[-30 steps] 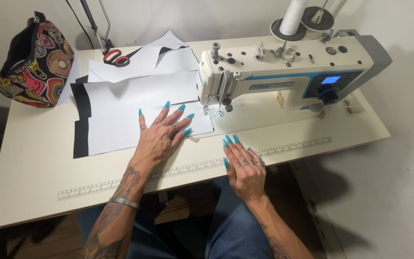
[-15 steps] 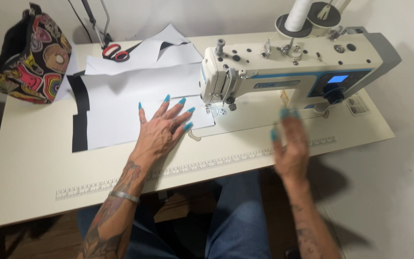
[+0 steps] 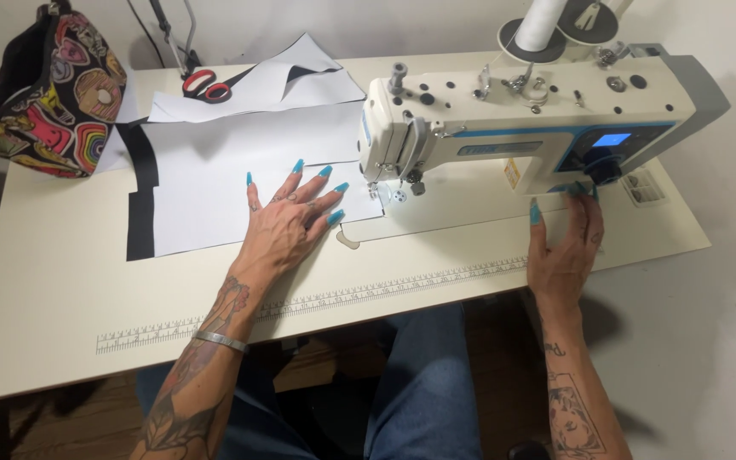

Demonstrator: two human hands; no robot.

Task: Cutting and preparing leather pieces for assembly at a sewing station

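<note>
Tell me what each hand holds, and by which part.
Nothing is gripped. The left hand lies flat on the white fabric sheet; the right hand reaches the sewing machine's dark handwheel.

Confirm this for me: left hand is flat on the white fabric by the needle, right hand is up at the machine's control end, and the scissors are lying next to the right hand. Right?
Not quite. The red-handled scissors lie at the far left of the table, beyond the white fabric, well away from the right hand. The head view shows this. The rest holds: the left hand is flat on the fabric, and the right hand is at the sewing machine's control end.

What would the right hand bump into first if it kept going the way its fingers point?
Probably the sewing machine: the right hand points up at its right end, fingertips near the dark knob.
</note>
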